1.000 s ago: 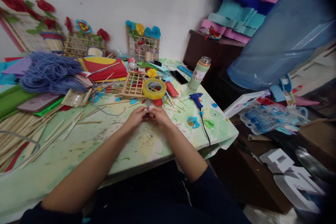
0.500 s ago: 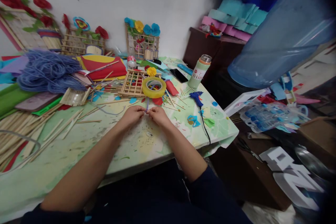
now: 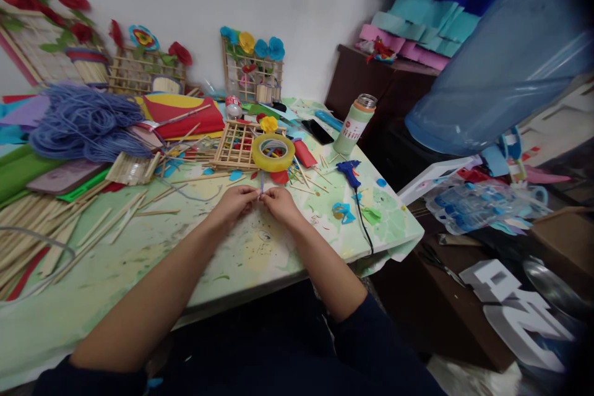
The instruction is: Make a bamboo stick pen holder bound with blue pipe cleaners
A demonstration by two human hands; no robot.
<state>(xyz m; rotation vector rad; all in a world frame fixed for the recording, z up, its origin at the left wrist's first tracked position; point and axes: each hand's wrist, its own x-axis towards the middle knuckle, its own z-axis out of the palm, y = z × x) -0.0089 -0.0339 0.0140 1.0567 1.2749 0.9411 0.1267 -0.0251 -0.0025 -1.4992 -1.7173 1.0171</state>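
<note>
The stained table's (image 3: 264,260) surface shows along the near edge, blue cord (image 3: 88,120) heaped toward its left. A stick lattice (image 3: 234,148) sits beyond the left hand (image 3: 237,203) and right hand (image 3: 281,204), a tape roll (image 3: 273,164) just ahead, a glue gun (image 3: 349,173) toward the right edge; between the hands, closed fingertips pinch a thin purple strip (image 3: 262,183).

Thin purple strand (image 3: 262,183), short stretch visible, pointing 12 o'clock; lower end pinched; 9 o'clock of view's centre.
</note>
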